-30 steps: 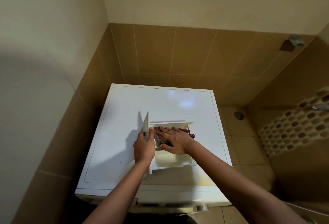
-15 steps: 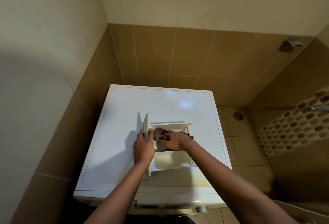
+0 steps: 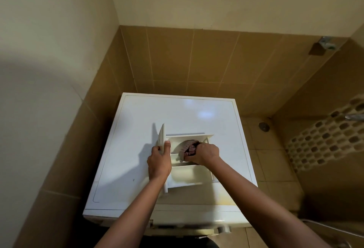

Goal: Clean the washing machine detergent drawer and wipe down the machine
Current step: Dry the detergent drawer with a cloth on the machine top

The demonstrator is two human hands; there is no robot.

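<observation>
Detergent drawer lying on top of the washing machine, both hands on it.

The drawer (image 3: 187, 174) rests near the front of the washing machine (image 3: 177, 113) lid. Left hand (image 3: 159, 164) grips its upright front panel at the left; right hand (image 3: 204, 154) clutches a dark cloth (image 3: 189, 148) bunched in the drawer's far compartment.

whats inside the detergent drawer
A dark reddish cloth, gripped by the right hand, sits in the drawer, in its far part. The near compartment shows nothing. What lies under cloth and hand is covered.
</observation>
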